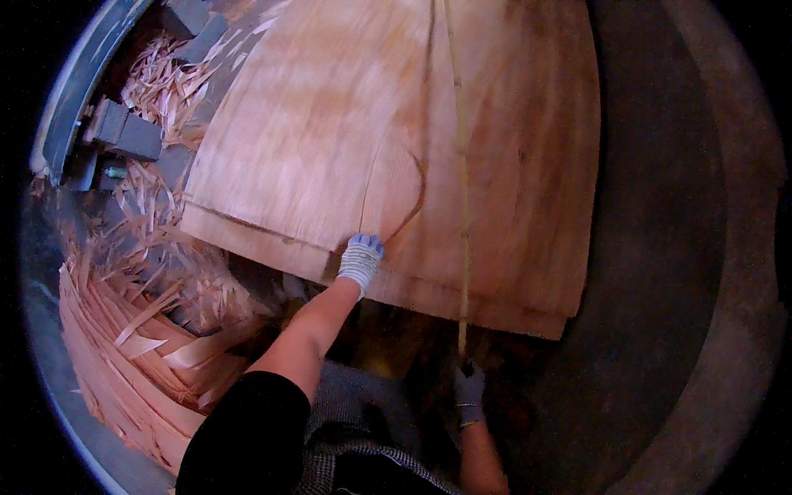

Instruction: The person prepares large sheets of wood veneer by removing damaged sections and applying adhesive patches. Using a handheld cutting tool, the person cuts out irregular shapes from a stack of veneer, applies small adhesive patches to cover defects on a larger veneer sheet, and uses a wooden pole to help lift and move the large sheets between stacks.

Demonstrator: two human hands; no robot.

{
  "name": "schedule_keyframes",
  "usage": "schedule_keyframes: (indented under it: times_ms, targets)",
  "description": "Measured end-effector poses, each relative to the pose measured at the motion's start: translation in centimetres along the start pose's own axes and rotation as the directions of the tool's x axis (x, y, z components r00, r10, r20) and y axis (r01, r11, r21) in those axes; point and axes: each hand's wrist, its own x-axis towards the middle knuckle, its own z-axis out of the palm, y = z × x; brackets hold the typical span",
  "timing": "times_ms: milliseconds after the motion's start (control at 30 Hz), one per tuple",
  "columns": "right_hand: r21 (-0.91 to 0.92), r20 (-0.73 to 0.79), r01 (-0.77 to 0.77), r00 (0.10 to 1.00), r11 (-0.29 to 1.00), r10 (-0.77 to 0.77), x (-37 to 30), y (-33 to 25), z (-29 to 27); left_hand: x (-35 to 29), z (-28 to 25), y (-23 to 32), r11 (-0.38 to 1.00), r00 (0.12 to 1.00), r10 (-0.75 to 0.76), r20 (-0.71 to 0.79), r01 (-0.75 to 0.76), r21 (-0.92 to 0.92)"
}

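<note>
Pressing down on the near edge of the top wood sheet (396, 140), the gloved left hand (360, 260) pins it flat on the stack, fingers curled over the edge. The right hand (469, 386), lower down, is clenched around a long thin stick (459, 165) laid lengthwise across the sheet. Scrap strips (140, 330) lie heaped to the left.
</note>
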Motion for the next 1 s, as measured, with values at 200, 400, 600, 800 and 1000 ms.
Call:
schedule_keyframes:
  times_ms: [200,400,600,800,1000]
  targets:
    - [-0.101,0.164,-0.083,0.981,0.991,0.099,0.4,6.3,0.1,0.4,-2.6,1.4,0.980,0.984,-0.062,0.167,0.091,-0.174]
    - [0.039,0.174,-0.137,0.976,0.990,0.128,-0.3,0.4,-0.4,0.8,-3.2,2.0,0.993,0.990,-0.066,0.128,0.078,-0.092]
    - [-0.097,0.175,-0.036,0.983,0.995,0.053,-0.1,4.3,0.6,-8.4,4.4,3.4,0.930,0.731,-0.063,0.679,0.290,-0.226]
    - [0.043,0.225,-0.285,0.937,0.958,0.268,-0.9,-3.4,-0.5,-17.4,0.4,2.9,0.922,0.362,0.229,0.904,0.216,-0.320]
    - [-0.095,0.232,-0.041,0.971,0.995,0.062,1.1,4.9,-0.5,-7.6,-3.6,1.3,0.716,0.811,-0.540,0.226,0.584,-0.384]
